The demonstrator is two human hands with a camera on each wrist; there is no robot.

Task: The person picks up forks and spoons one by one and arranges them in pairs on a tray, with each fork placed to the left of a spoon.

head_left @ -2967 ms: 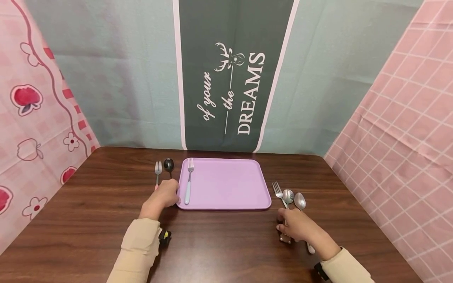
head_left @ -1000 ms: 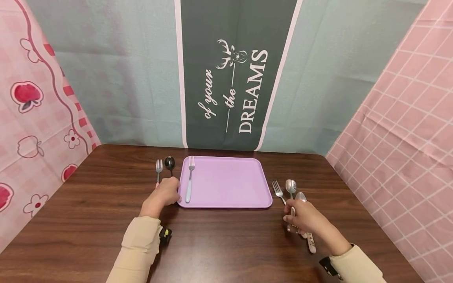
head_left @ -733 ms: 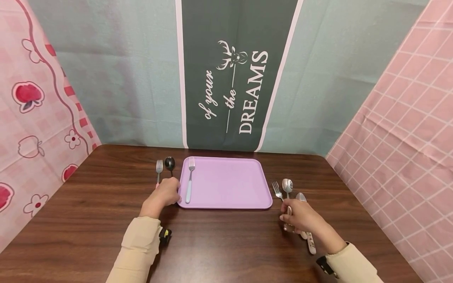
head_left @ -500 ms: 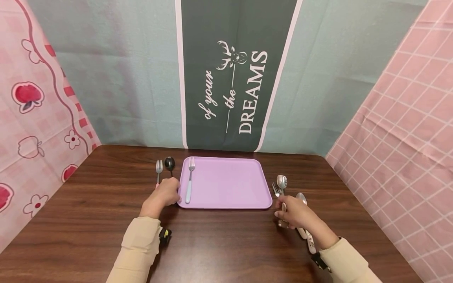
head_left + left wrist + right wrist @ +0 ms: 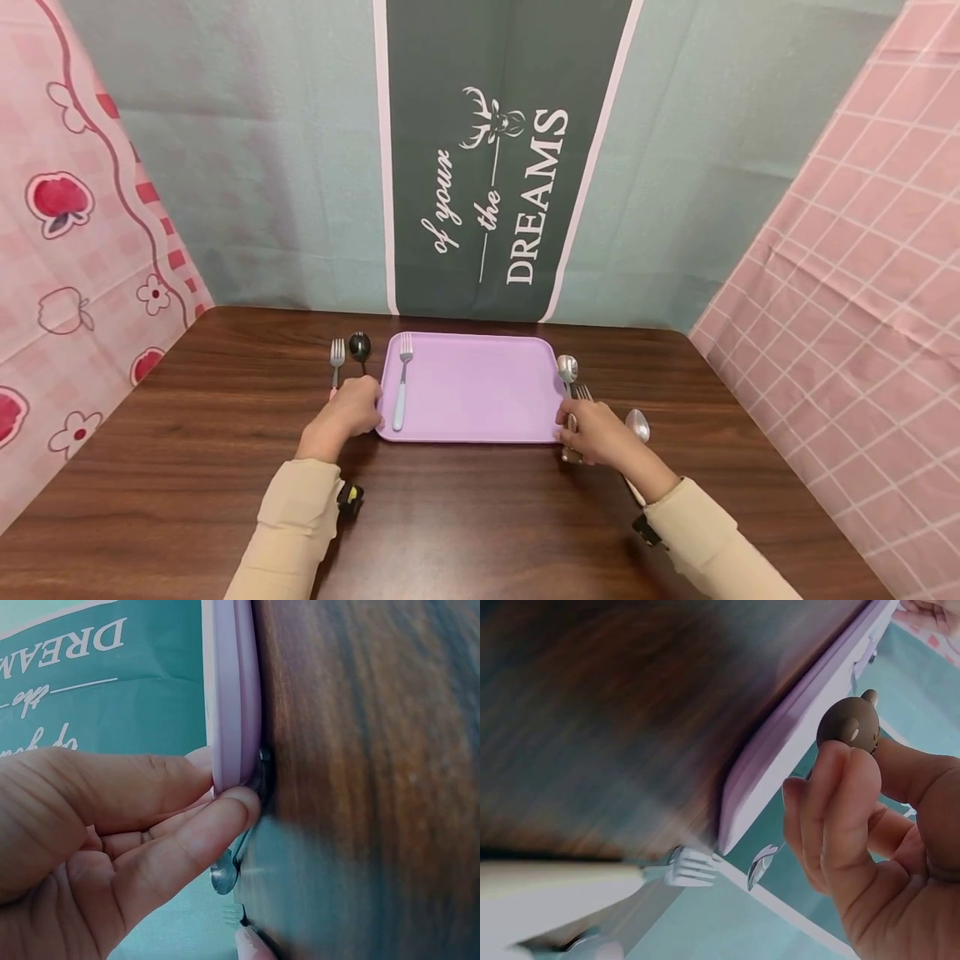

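Observation:
A light purple tray [image 5: 480, 392] lies on the table, with a light-blue-handled fork [image 5: 401, 404] along its left side. My left hand [image 5: 348, 408] pinches the tray's left rim between thumb and finger, as the left wrist view shows. In my right hand [image 5: 600, 433] is a spoon [image 5: 567, 368], gripped by its handle, the bowl pointing away over the tray's right edge. A brown, rounded, animal-like handle end [image 5: 851, 724] pokes out above the fingers in the right wrist view. Just right of the tray, a cream-handled fork [image 5: 690, 868] lies partly behind that hand.
Another spoon [image 5: 637, 425] lies farther right on the table, its handle partly under the right forearm. Left of the tray are a pink-handled fork [image 5: 337, 354] and a dark spoon [image 5: 360, 346]. Fabric hangings [image 5: 300, 167] enclose the table's back and sides.
The right hand took up the spoon from among the cutlery at right, then carried it left to the tray's right edge. The left hand has stayed at the tray's left rim.

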